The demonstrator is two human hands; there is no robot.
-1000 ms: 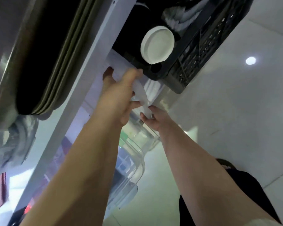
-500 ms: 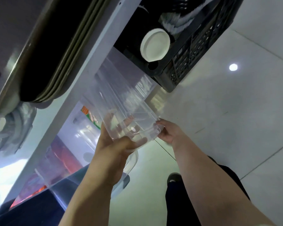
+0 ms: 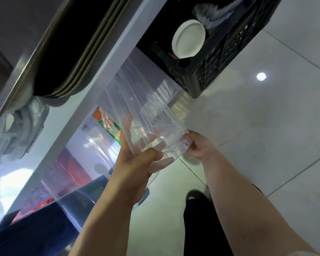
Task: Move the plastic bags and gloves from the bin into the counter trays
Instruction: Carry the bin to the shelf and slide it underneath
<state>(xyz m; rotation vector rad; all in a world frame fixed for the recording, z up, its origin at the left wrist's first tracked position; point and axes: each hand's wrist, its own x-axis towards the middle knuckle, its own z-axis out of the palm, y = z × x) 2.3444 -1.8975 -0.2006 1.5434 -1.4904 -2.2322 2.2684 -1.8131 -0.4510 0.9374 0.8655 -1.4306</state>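
both hands are on a clear tub (image 3: 146, 100), held at an angle btwn the counter edge (image 3: 109, 58) and the person's body, far end up under the counter, near end low. left hand (image 3: 135, 169) grips the near end: thumb curled over the rim on top, fingers wrapped underneath and visible thru the plastic. right hand (image 3: 198, 146) pinches the near right corner of the rim, fingers curled tight. what's inside the tub, can't tell; the walls are see-thru and full of glare.

behind the tub, under the counter, a packet w/ a green & orange label (image 3: 107, 122) sits in a bigger clear box (image 3: 78, 163), just beside the left hand's wrist side. red stuff shows blurred thru that box lower down; can't make out what it is.

on the counter top, a stack of dark trays (image 3: 72, 43) w/ metal-coloured rims, edges nested one in another. at the stack's near corner, a grey crumpled bag (image 3: 20, 130), blurry.

top right, a black crate (image 3: 220, 67) w/ lattice sides stands on the pale tiled floor (image 3: 257, 135), touching or nearly touching the tub's far end. a round white lid (image 3: 188, 41) lies in the crate, tilted, w/ some clear plastic wrap behind it.

below the right forearm: a dark trouser leg and a black shoe (image 3: 194, 195) on the tiles.
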